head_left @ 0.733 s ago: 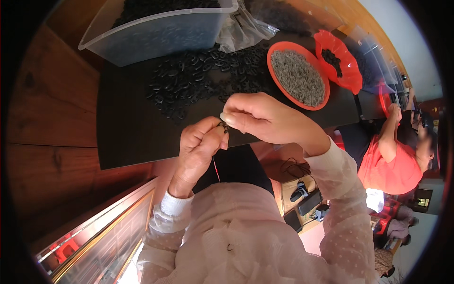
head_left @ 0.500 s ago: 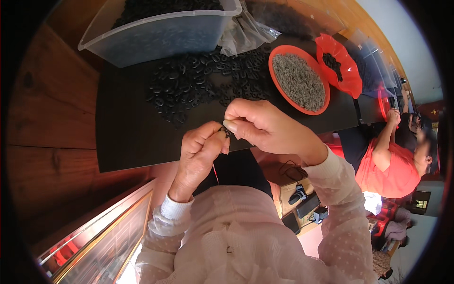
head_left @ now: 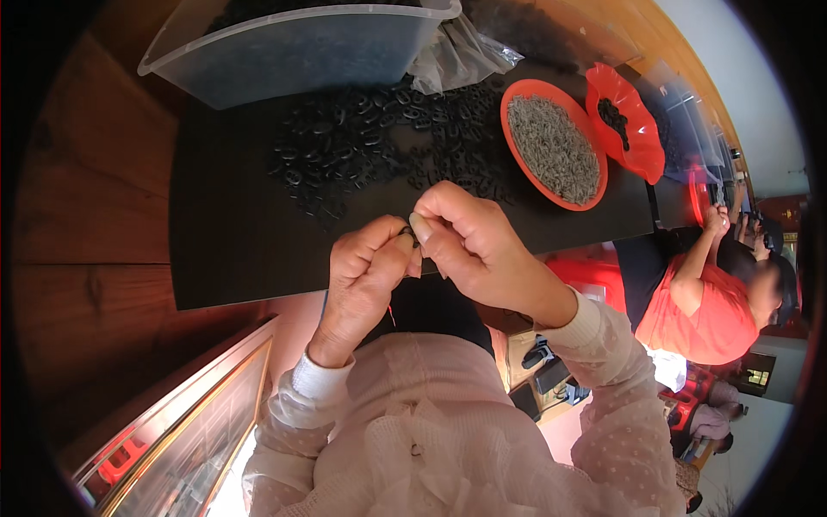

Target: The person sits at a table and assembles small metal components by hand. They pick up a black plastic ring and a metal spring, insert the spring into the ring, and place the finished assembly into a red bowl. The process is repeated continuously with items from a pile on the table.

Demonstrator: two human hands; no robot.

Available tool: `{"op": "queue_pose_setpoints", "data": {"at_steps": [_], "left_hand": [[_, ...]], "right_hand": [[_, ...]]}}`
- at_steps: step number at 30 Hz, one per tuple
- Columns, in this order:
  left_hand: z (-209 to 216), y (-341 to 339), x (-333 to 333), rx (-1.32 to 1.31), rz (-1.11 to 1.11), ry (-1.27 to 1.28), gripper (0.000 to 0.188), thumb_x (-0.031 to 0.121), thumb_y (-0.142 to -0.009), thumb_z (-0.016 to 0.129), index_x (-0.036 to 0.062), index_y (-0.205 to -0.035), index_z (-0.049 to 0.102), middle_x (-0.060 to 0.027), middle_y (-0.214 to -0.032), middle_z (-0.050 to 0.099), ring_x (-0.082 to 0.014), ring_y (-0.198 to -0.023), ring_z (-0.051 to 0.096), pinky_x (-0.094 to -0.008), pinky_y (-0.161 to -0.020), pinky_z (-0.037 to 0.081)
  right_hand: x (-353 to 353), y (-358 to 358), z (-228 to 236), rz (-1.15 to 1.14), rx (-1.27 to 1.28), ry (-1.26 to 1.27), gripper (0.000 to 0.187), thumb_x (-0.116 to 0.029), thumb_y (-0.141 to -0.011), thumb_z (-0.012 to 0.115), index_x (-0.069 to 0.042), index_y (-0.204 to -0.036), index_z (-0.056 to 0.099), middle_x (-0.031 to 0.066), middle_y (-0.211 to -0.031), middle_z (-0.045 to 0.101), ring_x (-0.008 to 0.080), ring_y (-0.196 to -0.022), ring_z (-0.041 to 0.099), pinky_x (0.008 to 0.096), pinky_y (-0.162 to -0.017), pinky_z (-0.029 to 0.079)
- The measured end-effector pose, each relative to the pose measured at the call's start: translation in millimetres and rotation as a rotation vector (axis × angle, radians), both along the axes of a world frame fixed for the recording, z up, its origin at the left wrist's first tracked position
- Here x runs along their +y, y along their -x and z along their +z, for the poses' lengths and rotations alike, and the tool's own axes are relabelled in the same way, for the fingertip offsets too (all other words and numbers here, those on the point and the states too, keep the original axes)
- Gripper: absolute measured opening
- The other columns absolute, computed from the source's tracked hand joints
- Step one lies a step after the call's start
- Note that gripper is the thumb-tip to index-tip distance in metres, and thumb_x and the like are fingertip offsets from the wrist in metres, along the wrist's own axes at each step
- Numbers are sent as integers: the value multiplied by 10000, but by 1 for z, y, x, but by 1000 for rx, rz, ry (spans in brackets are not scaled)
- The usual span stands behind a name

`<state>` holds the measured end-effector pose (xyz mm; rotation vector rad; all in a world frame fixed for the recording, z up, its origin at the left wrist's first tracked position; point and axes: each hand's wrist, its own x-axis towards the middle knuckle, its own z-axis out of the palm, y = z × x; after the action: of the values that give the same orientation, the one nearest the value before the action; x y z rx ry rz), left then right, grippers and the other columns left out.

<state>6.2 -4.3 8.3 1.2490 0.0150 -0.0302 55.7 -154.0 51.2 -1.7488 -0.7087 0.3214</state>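
Note:
Over the near edge of the dark table [head_left: 233,250], my two hands meet. My left hand [head_left: 369,263] is closed, pinching a small black plastic piece [head_left: 408,232] between thumb and forefinger; most of it is hidden. My right hand [head_left: 469,246] is closed too, its thumb and forefinger pressed together against that piece. Whether a smaller part sits in the right fingertips cannot be made out. Beyond the hands lies a spread of loose black oval plastic pieces [head_left: 323,142]. An orange-red bowl [head_left: 508,142] full of small grey metal pins [head_left: 556,146] stands to the right.
At the far left stands a clear plastic bin [head_left: 301,65] of black pieces, a crumpled plastic bag [head_left: 457,56] beside it. A red wavy-rimmed dish [head_left: 642,129] holds some black pieces. Further right sits a person in a red shirt [head_left: 698,302]. A red stool [head_left: 594,271] is below the table's edge.
My right hand has turned slightly, its fingers shifting at the black piece. My left hand stays nearly in place, still pinching it. The view has moved a little.

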Motion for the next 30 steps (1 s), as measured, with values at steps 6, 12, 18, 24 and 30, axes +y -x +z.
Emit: {"op": "queue_pose_setpoints", "data": {"at_steps": [6, 12, 18, 24, 30], "left_hand": [[5, -1, 4, -29, -62, -24, 140, 3, -853, 475, -14, -742, 559, -27, -651, 572, -77, -601, 526, -231, -551, 417], [3, -3, 7, -72, -103, -74, 139, -6, -846, 482, -6, -727, 554, -20, -638, 564, -74, -582, 508, -247, -519, 383], [3, -3, 3, -35, -69, -55, 147, -12, -851, 483, -1, -720, 549, -25, -619, 556, -75, -573, 505, -241, -522, 397], [-3, -2, 1, -134, -43, -109, 158, -8, -853, 448, -17, -761, 577, -33, -632, 569, -37, -515, 416, -210, -465, 319], [-3, -2, 1, -148, -59, -28, 184, 7, -876, 436, -10, -760, 577, -22, -647, 571, -15, -486, 367, -197, -435, 271]], "right_hand": [[-9, -4, 13, 63, 331, 2, 106, -107, -957, 510, -25, -908, 464, 21, -705, 531, 71, -622, 547, 226, -520, 431], [-11, -12, 5, 101, 103, 5, 137, -119, -953, 537, -22, -902, 455, 29, -667, 525, 105, -603, 580, 253, -512, 428], [-5, -11, -6, 61, -216, 41, 144, -40, -917, 563, -20, -849, 438, 86, -655, 532, 180, -569, 617, 298, -491, 423], [-9, -8, -3, 42, -227, 93, 108, -64, -902, 579, -22, -885, 481, 85, -701, 522, 193, -589, 564, 307, -529, 429], [-35, -73, 8, -37, -601, 340, 46, -67, -879, 553, -30, -884, 524, 111, -791, 537, 292, -700, 566, 374, -607, 451]]}}
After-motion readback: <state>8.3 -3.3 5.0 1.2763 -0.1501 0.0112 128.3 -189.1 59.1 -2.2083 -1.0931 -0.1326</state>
